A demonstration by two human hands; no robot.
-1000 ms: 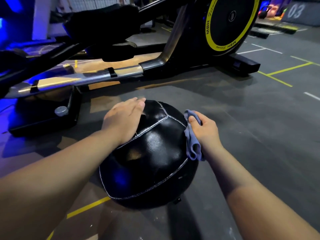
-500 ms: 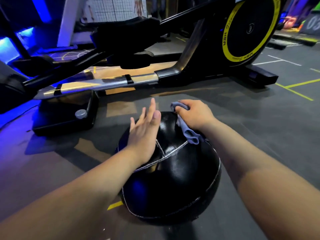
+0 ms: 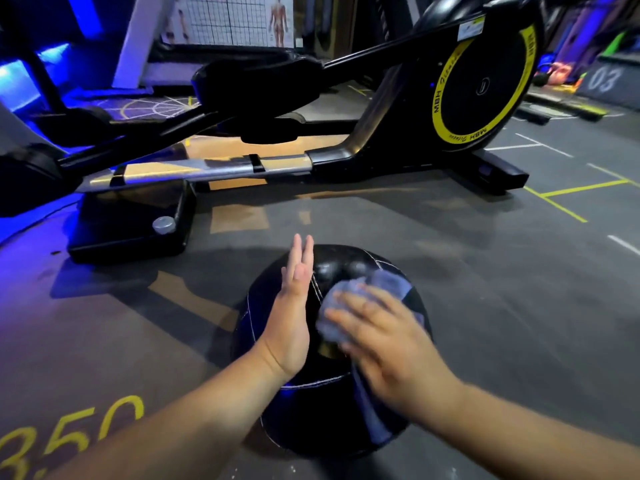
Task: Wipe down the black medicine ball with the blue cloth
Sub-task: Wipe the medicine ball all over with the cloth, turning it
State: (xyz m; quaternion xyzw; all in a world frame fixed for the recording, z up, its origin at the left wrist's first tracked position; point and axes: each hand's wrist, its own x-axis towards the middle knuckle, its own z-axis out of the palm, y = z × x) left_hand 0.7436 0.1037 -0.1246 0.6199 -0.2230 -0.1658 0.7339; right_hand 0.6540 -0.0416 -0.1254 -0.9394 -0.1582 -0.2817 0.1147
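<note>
The black medicine ball (image 3: 311,420), with white stitched seams, sits on the grey gym floor at the lower middle of the head view. My left hand (image 3: 292,317) rests edge-on against the ball's upper left side, fingers straight and together. My right hand (image 3: 388,348) lies on top of the ball with fingers spread, pressing the blue cloth (image 3: 381,282) flat against it. The hand is motion-blurred. A strip of the cloth trails down the ball under my right wrist. The ball's near right side is hidden by my right forearm.
A black elliptical trainer (image 3: 346,157) with a yellow-ringed flywheel (image 3: 485,88) stands just beyond the ball; its black foot block (image 3: 131,220) is to the ball's far left. Yellow floor lines (image 3: 568,192) mark the right, and yellow numbers (image 3: 69,441) are painted at lower left.
My right hand has come back from the ball's far top toward me and flattened over the cloth. My left hand has turned more onto its edge on the ball's left side.
</note>
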